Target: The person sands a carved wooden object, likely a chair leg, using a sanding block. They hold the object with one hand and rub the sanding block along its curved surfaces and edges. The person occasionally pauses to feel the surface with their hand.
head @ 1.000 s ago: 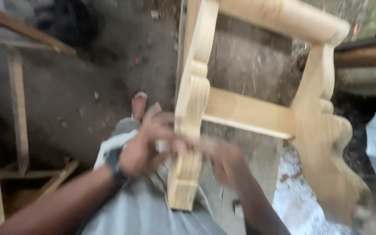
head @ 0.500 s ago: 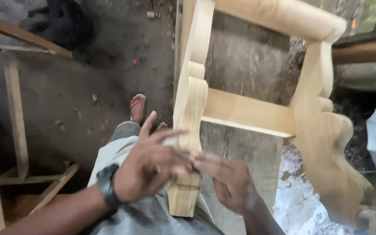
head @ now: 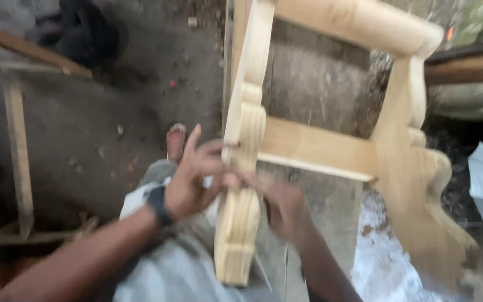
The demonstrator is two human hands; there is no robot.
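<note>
Both hands work up the carved leg of the bare wooden frame.

The carved leg (head: 240, 184) lies across the person's lap, its cut end pointing toward the body, the rest of the frame (head: 364, 33) reaching away over the dirt floor (head: 113, 123). Since half a second ago both hands have slid a little higher along the leg, away from its cut end. The left hand (head: 194, 179) presses against the leg's left face, fingers spread, thumb toward the edge. The right hand (head: 280, 204) is blurred with motion; its fingertips meet the leg just beside the left thumb, but whether they pinch anything I cannot tell. Beyond the fingers runs a cross rail (head: 314, 148); a sandalled foot (head: 175, 140) shows below the left hand.
</note>
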